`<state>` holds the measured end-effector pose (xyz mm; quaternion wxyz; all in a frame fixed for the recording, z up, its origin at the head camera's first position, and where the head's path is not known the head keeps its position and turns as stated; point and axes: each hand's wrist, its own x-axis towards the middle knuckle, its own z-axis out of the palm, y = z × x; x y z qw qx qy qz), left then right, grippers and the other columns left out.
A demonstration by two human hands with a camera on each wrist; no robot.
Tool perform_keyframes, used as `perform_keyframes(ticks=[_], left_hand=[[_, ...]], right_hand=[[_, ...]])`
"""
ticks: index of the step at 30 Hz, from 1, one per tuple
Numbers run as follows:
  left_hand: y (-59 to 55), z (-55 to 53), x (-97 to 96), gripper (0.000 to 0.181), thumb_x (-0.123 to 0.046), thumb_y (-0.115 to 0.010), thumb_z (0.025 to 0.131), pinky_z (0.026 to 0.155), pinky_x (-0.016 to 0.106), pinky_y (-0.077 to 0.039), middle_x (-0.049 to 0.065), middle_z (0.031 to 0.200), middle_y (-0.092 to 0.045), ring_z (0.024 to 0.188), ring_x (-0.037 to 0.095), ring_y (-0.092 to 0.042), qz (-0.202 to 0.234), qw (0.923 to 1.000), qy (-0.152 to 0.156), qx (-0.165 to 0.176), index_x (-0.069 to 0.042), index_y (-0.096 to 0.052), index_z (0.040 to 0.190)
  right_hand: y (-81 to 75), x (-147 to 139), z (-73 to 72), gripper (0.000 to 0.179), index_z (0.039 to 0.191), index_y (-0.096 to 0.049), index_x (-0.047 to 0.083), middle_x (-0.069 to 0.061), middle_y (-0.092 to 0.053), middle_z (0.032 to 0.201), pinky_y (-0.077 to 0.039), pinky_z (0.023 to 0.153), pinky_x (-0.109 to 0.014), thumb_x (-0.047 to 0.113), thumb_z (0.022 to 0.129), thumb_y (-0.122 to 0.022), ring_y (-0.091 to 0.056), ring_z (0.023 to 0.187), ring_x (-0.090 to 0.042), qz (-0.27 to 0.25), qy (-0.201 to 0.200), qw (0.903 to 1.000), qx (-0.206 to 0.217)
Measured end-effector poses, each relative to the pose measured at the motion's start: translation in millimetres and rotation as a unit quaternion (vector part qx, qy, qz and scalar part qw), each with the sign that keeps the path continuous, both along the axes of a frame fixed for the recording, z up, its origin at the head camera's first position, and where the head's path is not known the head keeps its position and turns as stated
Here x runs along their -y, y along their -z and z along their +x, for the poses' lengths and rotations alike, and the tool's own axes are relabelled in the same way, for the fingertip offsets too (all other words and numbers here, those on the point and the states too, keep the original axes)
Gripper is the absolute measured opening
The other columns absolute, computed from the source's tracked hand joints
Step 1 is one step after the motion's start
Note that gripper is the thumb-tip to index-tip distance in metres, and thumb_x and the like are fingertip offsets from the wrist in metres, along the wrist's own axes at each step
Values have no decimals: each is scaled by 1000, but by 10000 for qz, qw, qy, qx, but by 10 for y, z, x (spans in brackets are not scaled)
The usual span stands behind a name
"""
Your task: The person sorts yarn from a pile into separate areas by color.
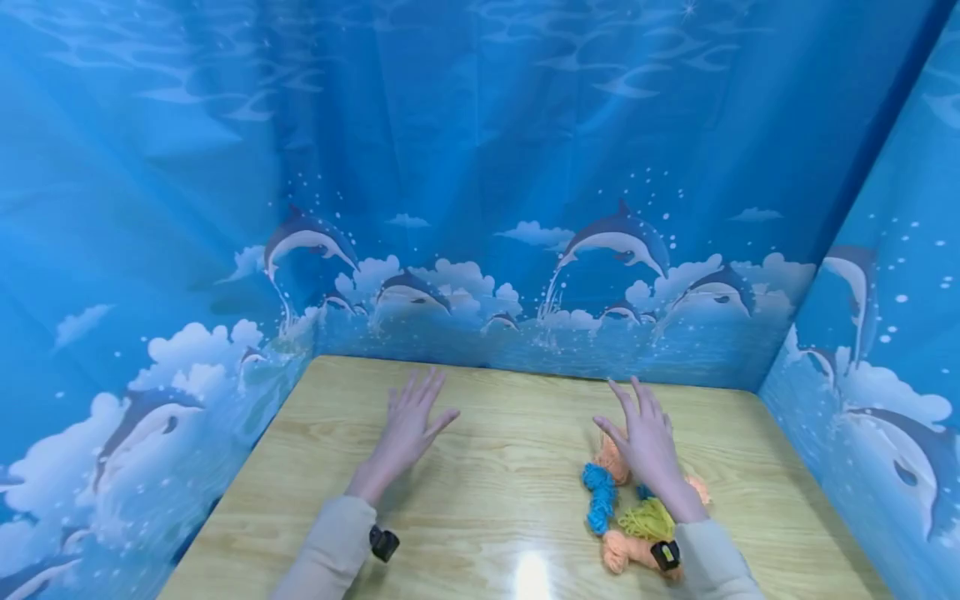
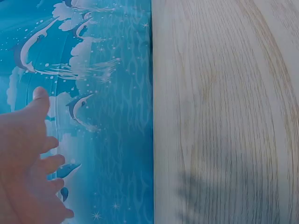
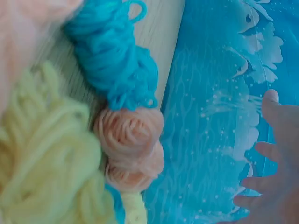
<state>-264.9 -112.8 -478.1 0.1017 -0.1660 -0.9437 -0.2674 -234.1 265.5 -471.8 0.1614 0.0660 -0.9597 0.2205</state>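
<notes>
Both hands hover over a wooden table with fingers spread and nothing held. My left hand (image 1: 408, 425) is above the table's left half, its thumb pointing right. My right hand (image 1: 647, 433) is over a cluster of yarn bundles on the right side and partly hides them. A bright blue yarn bundle (image 1: 600, 497) lies at the cluster's left, beside a peach yarn bundle (image 1: 612, 460) behind it. Yellow-green yarn (image 1: 648, 521) sits in the middle, and another peach bundle (image 1: 626, 550) lies nearest me. The right wrist view shows the blue yarn (image 3: 114, 53) and yellow yarn (image 3: 46, 154) close up.
The light wooden table (image 1: 495, 467) is bordered by blue curtains (image 1: 472, 167) printed with dolphins and clouds, at the back and both sides. A small black camera (image 1: 384, 543) is on the left wrist, another (image 1: 665, 555) on the right. Light glares off the table's front.
</notes>
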Motion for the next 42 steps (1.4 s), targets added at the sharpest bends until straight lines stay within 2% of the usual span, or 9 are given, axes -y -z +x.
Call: perform_keyframes(ticks=[4,12,15,22,30,38,42], left_hand=[[7,-3,-43,69,-44,-55,103,121,65,-7,13,165,-25,153,38,-16,296,9992,72,-273,-9,-33,158],[37,16,-199,55,-29,-61,102,119,61,-24,20,150,-49,143,42,-38,1173,9899,244,-759,-1,-48,147],[70,20,-278,53,-28,-62,101,117,59,-31,21,147,-53,139,42,-44,1267,9883,265,-806,-1,-50,146],[107,77,-507,53,-31,-61,102,116,54,-35,16,148,-53,137,37,-48,1407,9879,314,-574,-3,-50,146],[164,106,-753,52,-32,-59,103,113,50,-41,14,147,-55,134,33,-52,1400,9881,485,-415,-5,-51,146],[158,163,-990,55,-38,-55,104,115,49,-40,13,149,-53,137,32,-50,1386,9878,704,-13,-8,-47,150],[155,189,-1099,55,-38,-55,104,115,47,-40,12,150,-52,138,30,-49,1353,9877,783,92,-10,-47,150]], right_hand=[[-14,-98,17,63,152,-42,5,-31,-27,158,-28,104,-78,37,101,-63,-28,140,-57,-229,16,9993,-305],[-17,-282,89,55,148,-49,6,-28,-37,155,-37,100,-73,37,103,-59,-36,137,-53,-514,188,9977,-406],[-1,-340,123,54,147,-50,6,-27,-39,153,-36,102,-72,39,104,-58,-38,136,-52,-577,217,9972,-427],[38,-472,207,54,146,-50,4,-28,-42,150,-34,103,-71,38,105,-55,-39,135,-52,-681,168,9966,-431],[96,-609,283,48,144,-51,1,-28,-49,145,-36,103,-69,28,105,-57,-43,132,-51,-744,167,9960,-471],[124,-740,382,49,144,-51,0,-30,-51,142,-44,94,-68,30,106,-55,-51,123,-50,-858,115,9962,-121],[157,-791,435,49,144,-51,0,-30,-51,142,-45,95,-68,30,106,-56,-51,123,-51,-939,57,9956,21]])
